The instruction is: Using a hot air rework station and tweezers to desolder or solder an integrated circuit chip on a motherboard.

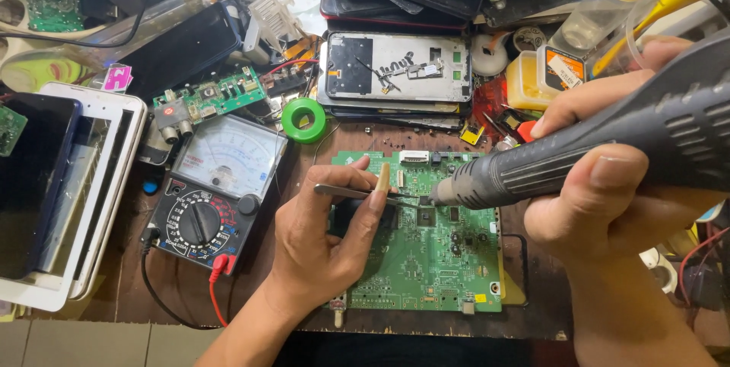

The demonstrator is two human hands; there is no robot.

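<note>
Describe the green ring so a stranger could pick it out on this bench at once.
Start at the big green circuit board under the hands, then look up and left, toward the analog multimeter. The green ring lies flat on the brown bench just past the meter's top right corner, left of the opened phone back. It alone is a bright green, thick round hoop with a hole.

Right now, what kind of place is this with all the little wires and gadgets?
Probably an electronics repair bench. A green circuit board lies under a hot-air tool and tweezers, with a dial multimeter and opened phones nearby.
</note>
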